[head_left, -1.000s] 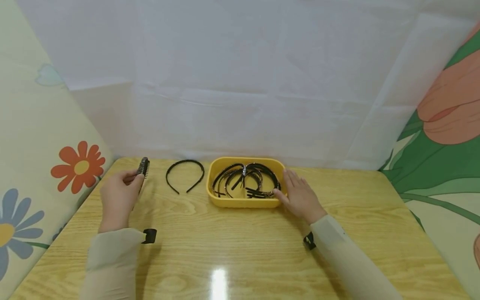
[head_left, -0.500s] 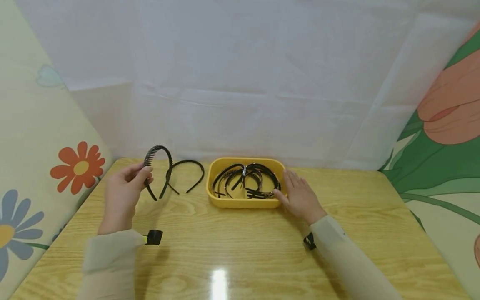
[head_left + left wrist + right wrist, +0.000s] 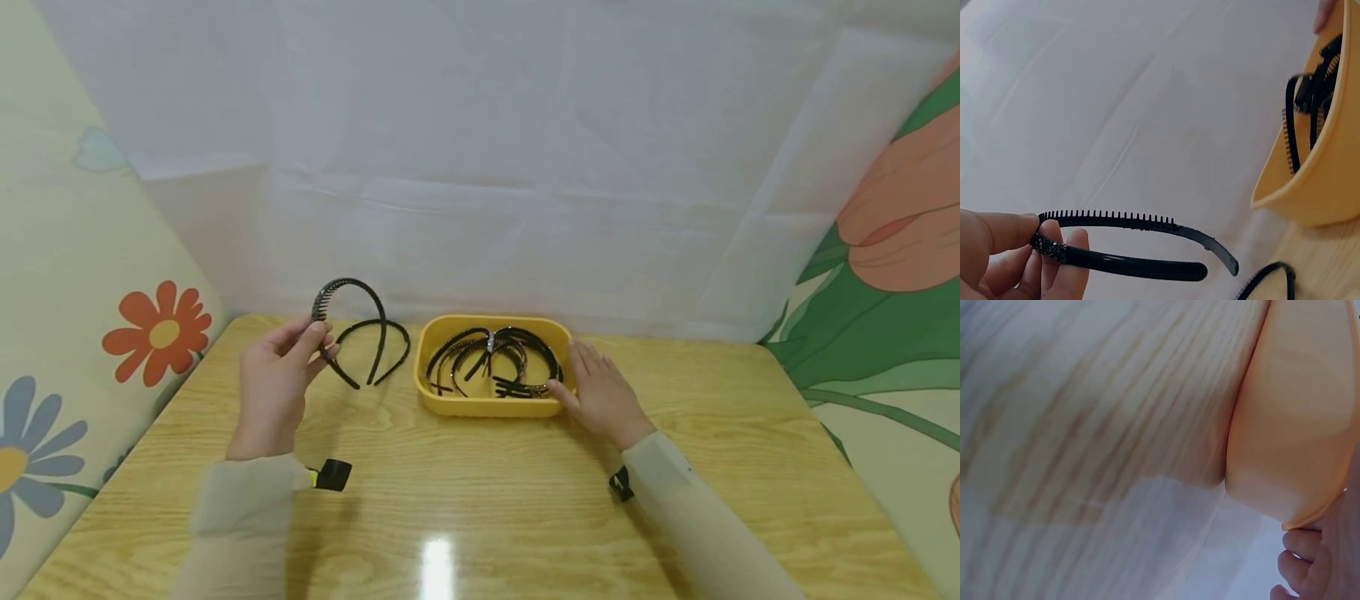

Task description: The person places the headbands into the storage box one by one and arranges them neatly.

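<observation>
My left hand (image 3: 277, 379) pinches a black headband (image 3: 1141, 267) by one side, at a glittery section, between thumb and fingers. Comb-like teeth line its inner edge, and it is lifted above the table with its ends free. In the head view it overlaps a thin black headband (image 3: 407, 340) lying on the table. A yellow plastic basket (image 3: 487, 407) stands to the right, with several black headbands (image 3: 552, 358) inside. My right hand (image 3: 603, 398) rests against the basket's right end, fingers straight along the outside and thumb over the rim.
The wooden table (image 3: 480, 483) ends at a white cloth backdrop (image 3: 480, 167) close behind the basket. Floral panels (image 3: 67, 275) flank the table on both sides. A black wrist camera (image 3: 333, 475) juts from the left sleeve.
My left hand has moved right, turning the headband from edge-on so its arch faces the head camera, now over the headband on the table. My right hand stays at the basket.
</observation>
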The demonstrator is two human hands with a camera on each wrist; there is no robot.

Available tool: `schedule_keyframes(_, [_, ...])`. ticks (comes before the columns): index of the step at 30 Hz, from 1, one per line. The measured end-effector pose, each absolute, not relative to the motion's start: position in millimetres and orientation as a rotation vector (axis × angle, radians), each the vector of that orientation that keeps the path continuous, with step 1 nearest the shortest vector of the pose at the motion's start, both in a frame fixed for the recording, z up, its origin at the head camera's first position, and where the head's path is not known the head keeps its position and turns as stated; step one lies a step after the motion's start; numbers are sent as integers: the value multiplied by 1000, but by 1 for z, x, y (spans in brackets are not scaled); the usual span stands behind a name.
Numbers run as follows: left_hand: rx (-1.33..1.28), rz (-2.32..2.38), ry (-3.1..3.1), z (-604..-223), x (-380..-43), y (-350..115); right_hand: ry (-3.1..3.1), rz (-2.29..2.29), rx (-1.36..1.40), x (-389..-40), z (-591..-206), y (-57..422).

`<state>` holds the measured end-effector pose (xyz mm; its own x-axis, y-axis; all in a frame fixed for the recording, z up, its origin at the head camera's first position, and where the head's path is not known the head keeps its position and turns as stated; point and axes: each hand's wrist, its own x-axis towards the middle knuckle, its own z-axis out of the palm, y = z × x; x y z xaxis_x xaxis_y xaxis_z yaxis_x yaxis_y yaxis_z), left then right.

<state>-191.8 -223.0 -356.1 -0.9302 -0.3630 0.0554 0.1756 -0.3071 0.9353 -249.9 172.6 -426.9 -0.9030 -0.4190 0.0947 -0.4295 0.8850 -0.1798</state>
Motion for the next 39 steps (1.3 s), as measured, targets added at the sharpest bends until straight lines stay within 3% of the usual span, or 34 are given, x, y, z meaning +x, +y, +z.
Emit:
schedule_keyframes(10, [181,-2445,-1612,-359,-199,-200,-3003,297,674,-250,-427,175])
schedule_keyframes(39, [367,-2775,-1457,-379,-235,-144,-3012,316,671,-250,-426,173])
